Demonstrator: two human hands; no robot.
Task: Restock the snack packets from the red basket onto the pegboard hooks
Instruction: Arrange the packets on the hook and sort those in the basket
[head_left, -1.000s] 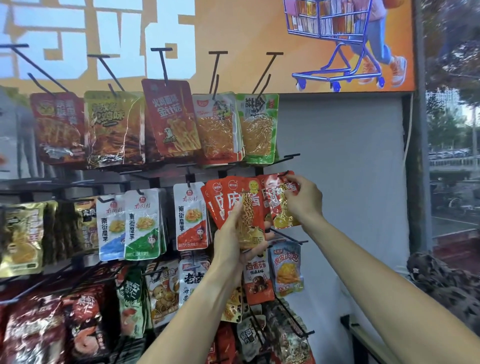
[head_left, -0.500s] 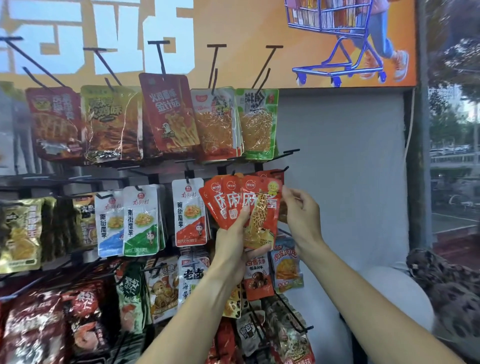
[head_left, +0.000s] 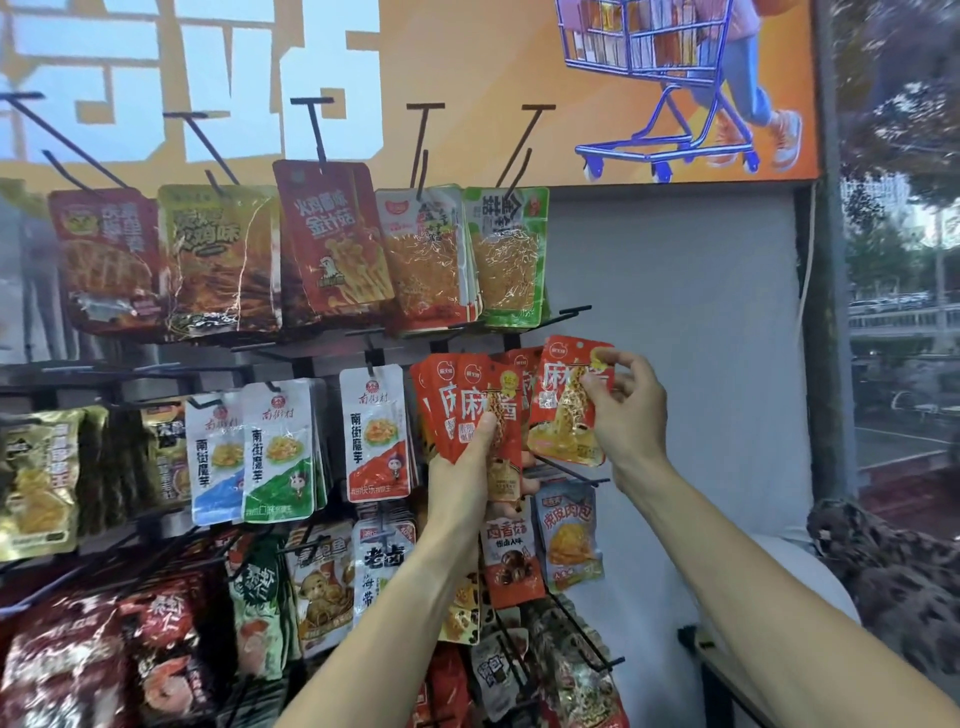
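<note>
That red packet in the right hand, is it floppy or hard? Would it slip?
Probably floppy: the red packet looks like a thin, flat pouch and hangs tilted from a pinch of the right hand. Likely light, since the fingers alone carry it. Its film looks glossy, so it may be a bit slippery.

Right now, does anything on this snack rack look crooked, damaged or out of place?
Nothing looks damaged or spilled. The red mushroom packet in the top row hangs tilted, unlike its straighter neighbours. The single red packet in the right hand is off any hook; the left hand grips a fanned stack of red packets.
</note>
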